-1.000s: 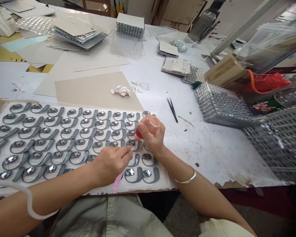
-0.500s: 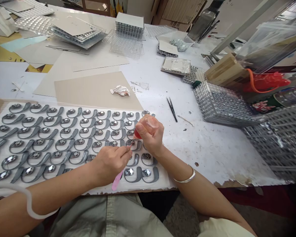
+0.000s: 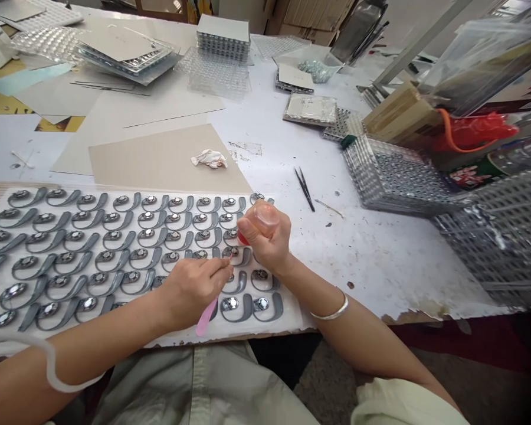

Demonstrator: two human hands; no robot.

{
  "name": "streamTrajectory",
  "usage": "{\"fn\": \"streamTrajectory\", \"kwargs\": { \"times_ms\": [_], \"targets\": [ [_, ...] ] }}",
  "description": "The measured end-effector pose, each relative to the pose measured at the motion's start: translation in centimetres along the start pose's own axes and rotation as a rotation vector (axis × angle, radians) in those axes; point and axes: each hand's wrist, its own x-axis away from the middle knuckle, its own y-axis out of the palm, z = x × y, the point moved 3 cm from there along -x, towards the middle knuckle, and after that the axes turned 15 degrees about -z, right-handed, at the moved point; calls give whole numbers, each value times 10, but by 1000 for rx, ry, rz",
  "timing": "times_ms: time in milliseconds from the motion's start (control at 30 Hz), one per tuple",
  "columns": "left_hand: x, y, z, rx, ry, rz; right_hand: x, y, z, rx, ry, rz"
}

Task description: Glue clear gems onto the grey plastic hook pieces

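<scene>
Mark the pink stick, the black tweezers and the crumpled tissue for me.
pink stick (image 3: 205, 319), head view, on the flat lower end below the left hand.
black tweezers (image 3: 304, 188), head view, on the middle of the two arms.
crumpled tissue (image 3: 209, 159), head view, on its centre.

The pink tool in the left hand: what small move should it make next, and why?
Probably a short step to the neighbouring grey hook piece. The left hand holds the pink tool with its tip at the piece just under the right hand, which grips a small red-tipped bottle. The pieces lie in close rows on the white sheet, so the next one is very near.
</scene>
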Motion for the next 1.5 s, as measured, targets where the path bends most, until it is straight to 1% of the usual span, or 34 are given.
{"fn": "streamTrajectory", "kwargs": {
  "times_ms": [400,500,600,867,1067,1200,1367,1500],
  "targets": [
    [1,-2,-4,0,-8,-1,-1,0,-11,79,-61,-29],
    [0,-3,-4,-1,-17,-16,0,0,-13,110,-68,-40],
    [0,-3,-5,4,-33,-37,0,1,-16,141,-112,-59],
    [3,2,-13,197,-73,3,1,2,-22,163,-204,-91],
    [-2,-4,-18,373,-97,68,1,2,-22,162,-178,-103],
    [-3,-4,-21,455,-134,73,1,3,-23,163,-188,-102],
    [-3,-4,-23,501,-155,91,2,3,-22,149,-208,-94],
    [-4,-3,-24,521,-161,81,2,3,-21,153,-176,-94]
  ]
}}
